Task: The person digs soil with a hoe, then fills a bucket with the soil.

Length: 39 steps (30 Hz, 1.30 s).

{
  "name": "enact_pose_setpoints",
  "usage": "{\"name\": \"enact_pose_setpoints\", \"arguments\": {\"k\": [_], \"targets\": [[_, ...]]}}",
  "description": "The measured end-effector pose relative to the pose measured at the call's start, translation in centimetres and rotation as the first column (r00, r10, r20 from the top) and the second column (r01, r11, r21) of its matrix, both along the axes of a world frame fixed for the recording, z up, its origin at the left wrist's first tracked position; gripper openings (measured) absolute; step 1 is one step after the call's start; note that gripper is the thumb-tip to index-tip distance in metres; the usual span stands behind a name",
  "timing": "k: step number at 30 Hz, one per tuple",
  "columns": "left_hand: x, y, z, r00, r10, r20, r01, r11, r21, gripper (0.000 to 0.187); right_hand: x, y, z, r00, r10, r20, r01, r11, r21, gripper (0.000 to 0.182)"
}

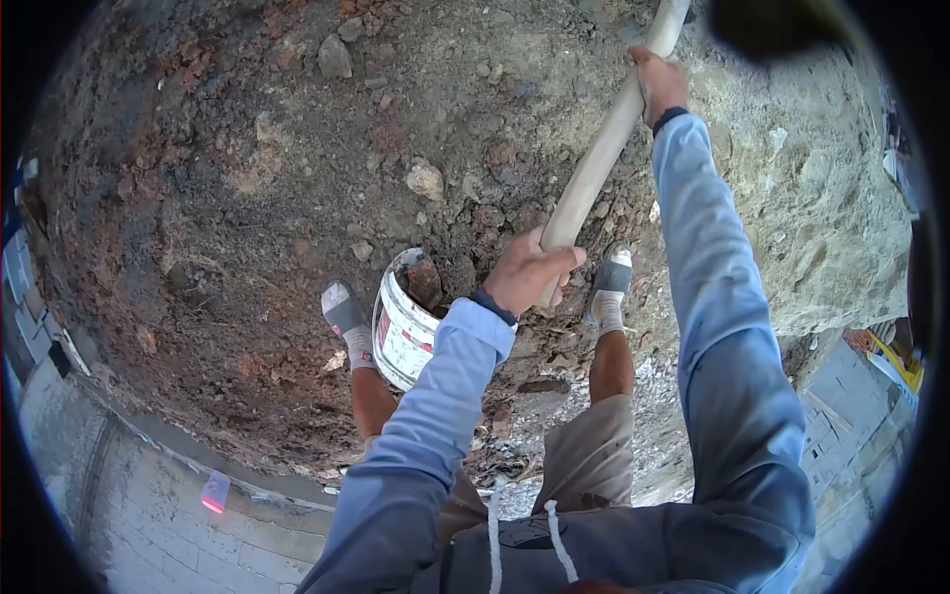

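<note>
A long, pale wooden tool handle (606, 153) slants from the middle of the view up past the top edge. My left hand (529, 272) is wrapped round its lower end, and my right hand (661, 84) grips it farther up. The tool's working end is not identifiable; a dark blurred shape (777, 25) shows at the top right. Below and left of my left hand, a white bucket (398, 337) with red marks stands between my feet, holding a brownish lump (424, 282). My left sleeve overlaps the bucket's right side.
Rough brown soil (247, 198) with clods and stones spreads ahead. Loose stones (426, 181) lie in front of the bucket. A paler earth mass (821, 198) rises at the right. A block wall (188, 515) runs along the lower left; yellow material (905, 366) lies far right.
</note>
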State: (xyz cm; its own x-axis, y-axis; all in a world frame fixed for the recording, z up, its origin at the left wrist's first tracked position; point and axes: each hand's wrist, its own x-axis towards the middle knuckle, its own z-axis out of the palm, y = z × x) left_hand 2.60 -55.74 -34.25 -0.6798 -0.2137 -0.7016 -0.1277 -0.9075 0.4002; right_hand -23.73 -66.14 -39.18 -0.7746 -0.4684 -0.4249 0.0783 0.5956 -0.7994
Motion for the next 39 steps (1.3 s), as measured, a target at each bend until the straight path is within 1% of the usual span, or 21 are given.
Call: {"name": "enact_pose_setpoints", "arguments": {"k": [1,2,3,5,6,10,12,14,16,19,20,23,24,25,27,29,32,35,36,38,39], "targets": [[-0.8,-1.0,-1.0,0.998,0.055,0.016,-0.055,0.998,-0.007,0.024,-0.1,-1.9,-1.8,0.998,0.036,-0.06,-0.034,0.999,0.028,0.032],[-0.4,-0.9,-1.8,0.998,0.065,0.019,-0.065,0.998,-0.011,0.024,0.1,-3.1,-4.5,0.994,0.11,-0.015,-0.108,0.99,0.095,0.035],[0.7,0.1,-1.9,0.987,0.128,0.099,-0.137,0.986,0.091,0.024,2.2,-3.0,-6.1,0.986,0.148,0.082,-0.161,0.969,0.189,0.041],[4.1,4.3,-1.0,0.955,0.235,0.183,-0.281,0.912,0.298,0.021,7.9,0.7,-13.2,0.915,0.377,0.146,-0.399,0.789,0.467,0.054],[6.7,6.6,-0.4,0.928,0.199,0.315,-0.297,0.906,0.301,0.021,12.6,2.8,-11.5,0.906,0.418,0.06,-0.367,0.708,0.603,0.058],[10.8,9.3,4.1,0.924,0.165,0.346,-0.288,0.894,0.342,0.02,16.5,8.3,-9.2,0.923,0.244,0.296,-0.367,0.787,0.496,0.054],[12.7,11.8,7.4,0.923,0.16,0.349,-0.295,0.879,0.375,0.02,19.4,10.8,-7.8,0.868,0.347,0.355,-0.495,0.66,0.565,0.057],[15.8,14.2,6.5,0.896,0.107,0.432,-0.311,0.845,0.435,0.02,24.8,15.7,-10.9,0.903,0.316,0.292,-0.43,0.621,0.656,0.06],[18.8,15.6,5.8,0.878,0.069,0.475,-0.297,0.856,0.424,0.02,28.0,18.8,-12.3,0.899,0.302,0.316,-0.435,0.701,0.565,0.059],[18.3,14.8,7.2,0.887,0.058,0.458,-0.282,0.853,0.439,0.02,27.1,19.3,-13.2,0.884,0.197,0.424,-0.442,0.645,0.623,0.045],[17.9,15.3,7.0,0.908,0.062,0.415,-0.256,0.866,0.429,0.02,26.4,19.9,-14.9,0.881,0.238,0.408,-0.457,0.65,0.607,0.038],[17.8,16.4,7.8,0.935,0.106,0.338,-0.242,0.888,0.391,0.02,25.1,20.1,-11.9,0.858,0.173,0.484,-0.435,0.747,0.503,0.032],[18.2,17.1,8.7,0.94,0.126,0.318,-0.247,0.892,0.377,0.02,25.9,18.2,-6.0,0.881,0.084,0.466,-0.355,0.768,0.533,0.029],[18.8,17.5,10.0,0.941,0.132,0.311,-0.251,0.889,0.383,0.02,26.2,19.6,-5.2,0.884,0.089,0.458,-0.356,0.763,0.539,0.029],[20.8,17.6,13.1,0.938,0.045,0.344,-0.16,0.935,0.315,0.024,26.7,22.0,-4.1,0.856,0.003,0.517,-0.242,0.886,0.395,0.029],[24.8,18.1,15.9,0.916,-0.084,0.392,-0.063,0.936,0.348,0.029,29.9,24.2,-0.3,0.878,-0.089,0.471,-0.133,0.898,0.419,0.036],[34.4,19.0,18.0,0.847,-0.23,0.479,-0.001,0.901,0.434,0.031,38.9,29.7,1.5,0.939,-0.061,0.339,-0.084,0.915,0.396,0.05],[39.8,20.9,20.2,0.813,-0.331,0.479,0.006,0.828,0.561,0.032,43.6,32.7,2.9,0.919,0.028,0.392,-0.227,0.852,0.471,0.052],[39.0,21.1,20.9,0.817,-0.341,0.465,0.078,0.864,0.497,0.033,43.6,33.0,3.2,0.912,0.046,0.408,-0.262,0.83,0.493,0.052],[36.1,21.0,22.5,0.834,-0.356,0.421,0.163,0.889,0.428,0.038,40.5,32.6,6.1,0.773,-0.035,0.634,-0.252,0.9,0.357,0.049],[35.5,21.8,21.2,0.841,-0.351,0.413,0.16,0.889,0.429,0.038,38.5,31.4,7.7,0.779,-0.031,0.627,-0.255,0.897,0.361,0.049]]}}
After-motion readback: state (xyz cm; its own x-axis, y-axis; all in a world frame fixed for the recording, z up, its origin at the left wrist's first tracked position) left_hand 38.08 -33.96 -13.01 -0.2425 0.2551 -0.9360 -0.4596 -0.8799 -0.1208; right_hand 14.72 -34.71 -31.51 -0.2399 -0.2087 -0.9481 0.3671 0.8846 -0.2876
